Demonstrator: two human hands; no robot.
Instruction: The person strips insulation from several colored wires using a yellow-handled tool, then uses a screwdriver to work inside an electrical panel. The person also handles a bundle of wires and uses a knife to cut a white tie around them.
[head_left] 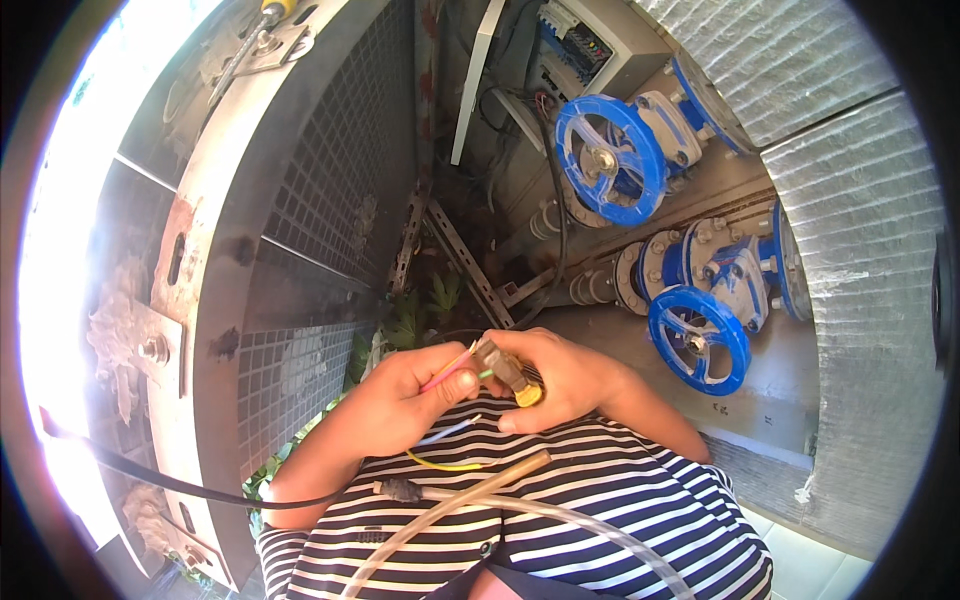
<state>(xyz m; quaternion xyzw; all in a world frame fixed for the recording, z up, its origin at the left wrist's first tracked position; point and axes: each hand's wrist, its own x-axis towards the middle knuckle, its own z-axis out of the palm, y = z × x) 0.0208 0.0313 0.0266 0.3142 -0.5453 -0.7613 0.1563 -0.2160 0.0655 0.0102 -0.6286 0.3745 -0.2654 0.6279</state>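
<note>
- Left hand (405,397) pinches a pink wire (447,371), which runs between thumb and fingers toward the pliers (508,372).
- Right hand (562,375) grasps those pliers, their metal head near the left thumb.

Dark gridded panel (335,150) and white glare (62,240) left, silvery wall (870,230) right.

Pink wire (448,371) slanted, tip near yellow-ended metal tool (504,368).
</note>
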